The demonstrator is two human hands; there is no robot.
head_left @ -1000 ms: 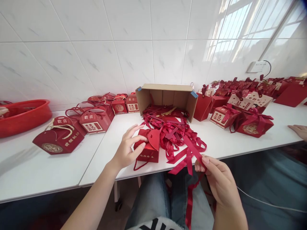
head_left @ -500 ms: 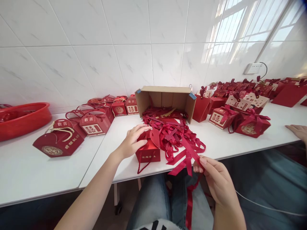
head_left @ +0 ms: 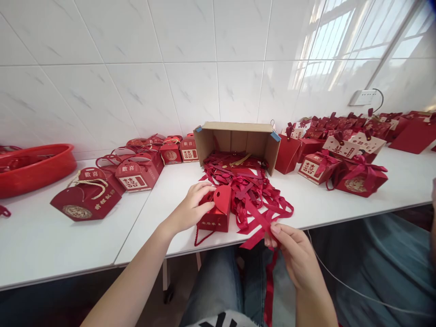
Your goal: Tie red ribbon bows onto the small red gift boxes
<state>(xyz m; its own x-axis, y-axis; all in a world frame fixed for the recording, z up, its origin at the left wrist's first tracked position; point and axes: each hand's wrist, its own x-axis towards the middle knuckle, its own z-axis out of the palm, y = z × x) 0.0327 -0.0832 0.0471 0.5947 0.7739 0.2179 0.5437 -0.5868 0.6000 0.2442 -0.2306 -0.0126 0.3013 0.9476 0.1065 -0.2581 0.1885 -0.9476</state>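
Note:
My left hand point(head_left: 191, 206) is closed round the top of a small red gift box point(head_left: 218, 222), its thumb against a rounded flap with a hole. Gold characters run along the box front, and a dark red cord loop point(head_left: 201, 241) hangs from it over the table edge. To the right of the box, my right hand point(head_left: 293, 247) pinches a crimson ribbon point(head_left: 259, 217) between thumb and fingers. One length of it trails down past my lap. Beyond both hands lies a tangled heap of ribbons point(head_left: 250, 193), spilling from an open cardboard box point(head_left: 274, 152).
Red gift boxes with cord handles point(head_left: 90, 200) stand on the left, near a red plastic basin point(head_left: 41, 175). More boxes, some with ribbon bows point(head_left: 363, 175), crowd the right side. The white table point(head_left: 150, 236) meets a tiled wall. A person's dark clothing point(head_left: 384, 259) is at the right.
My right hand has moved left with the ribbon, closer to the gift box. My left hand still grips the box, its flap now more upright. Another person's hand has left the table at the right.

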